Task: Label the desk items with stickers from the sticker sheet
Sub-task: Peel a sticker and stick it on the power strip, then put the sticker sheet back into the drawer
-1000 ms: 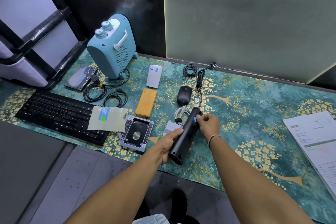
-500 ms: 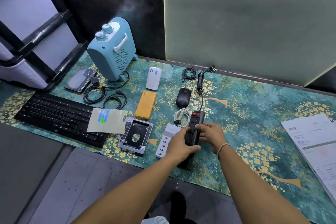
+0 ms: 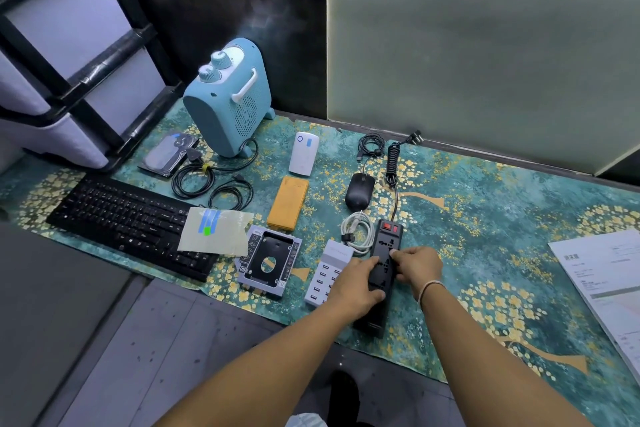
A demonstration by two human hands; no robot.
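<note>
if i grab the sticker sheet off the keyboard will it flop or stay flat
The sticker sheet will probably flop: it looks thin, translucent, already curling at its corner. Likely very light, so it could slide off the keyboard at a nudge.

Sticker sheet (image 3: 216,230) on keyboard (image 3: 128,222) (right end).

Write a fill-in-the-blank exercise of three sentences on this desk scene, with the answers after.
1. Both hands, left hand and right hand, rest on the black ____.
2. The sticker sheet lies partly over the ____.
3. The black mouse sits to the right of the ____ power bank.

Answers: power strip; keyboard; orange
</note>
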